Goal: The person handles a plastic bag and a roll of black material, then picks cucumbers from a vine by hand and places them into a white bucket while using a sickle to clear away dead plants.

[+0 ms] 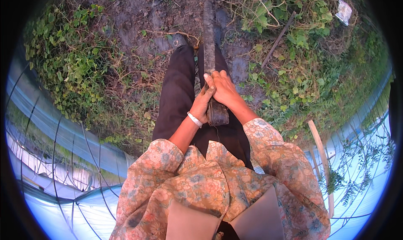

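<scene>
A long, flat, dark strip, perhaps drip tape or lay-flat hose (pixel 209 29), runs from the top of the picture down between my legs to my hands. Its lower end is a folded or rolled bundle (pixel 218 113) at my thighs, soiled with mud. My left hand (pixel 201 103), with a pale bracelet at the wrist, grips this bundle from the left, thumb up. From the right, my right hand (pixel 222 87) lies over the strip, its fingers curled on it just above the bundle. The two hands touch near the thumbs. Both palms are hidden.
Leafy vines grow at left (pixel 78 57) and right (pixel 292 38) of a bare soil path (pixel 135 16). A thin stick (pixel 278 40) leans among the right plants, near a crumpled plastic packet (pixel 343 12). Plastic sheeting with curved ribs and a wooden post (pixel 321 152) stand at the sides.
</scene>
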Tool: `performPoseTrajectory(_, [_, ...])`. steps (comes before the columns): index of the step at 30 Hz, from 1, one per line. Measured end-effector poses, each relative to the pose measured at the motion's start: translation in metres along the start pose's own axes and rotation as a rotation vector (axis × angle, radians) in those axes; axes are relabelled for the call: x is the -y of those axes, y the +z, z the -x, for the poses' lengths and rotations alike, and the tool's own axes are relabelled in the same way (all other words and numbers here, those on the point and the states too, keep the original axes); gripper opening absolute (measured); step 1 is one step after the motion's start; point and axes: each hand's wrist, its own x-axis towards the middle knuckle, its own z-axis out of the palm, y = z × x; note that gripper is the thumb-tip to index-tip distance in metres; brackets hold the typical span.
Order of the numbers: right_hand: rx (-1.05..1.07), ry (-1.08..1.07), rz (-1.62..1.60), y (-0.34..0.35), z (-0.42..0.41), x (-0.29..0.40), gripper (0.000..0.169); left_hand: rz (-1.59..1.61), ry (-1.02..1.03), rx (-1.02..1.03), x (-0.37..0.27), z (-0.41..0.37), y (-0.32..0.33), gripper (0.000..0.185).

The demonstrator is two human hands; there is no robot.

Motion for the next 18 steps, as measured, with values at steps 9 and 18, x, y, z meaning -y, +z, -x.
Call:
performPoseTrajectory(9, [-0.091, -0.216, -0.594, -0.041, 0.027, -0.020, 0.032, 0.299, -0.127, -0.029, -0.014, 0.011, -0.001, 0.034])
performPoseTrajectory(18, [0.065, -0.688, -0.180, -0.044, 0.043, -0.029, 0.082, 0.184, -0.226, -0.032, -0.021, 0.008, 0.009, 0.031])
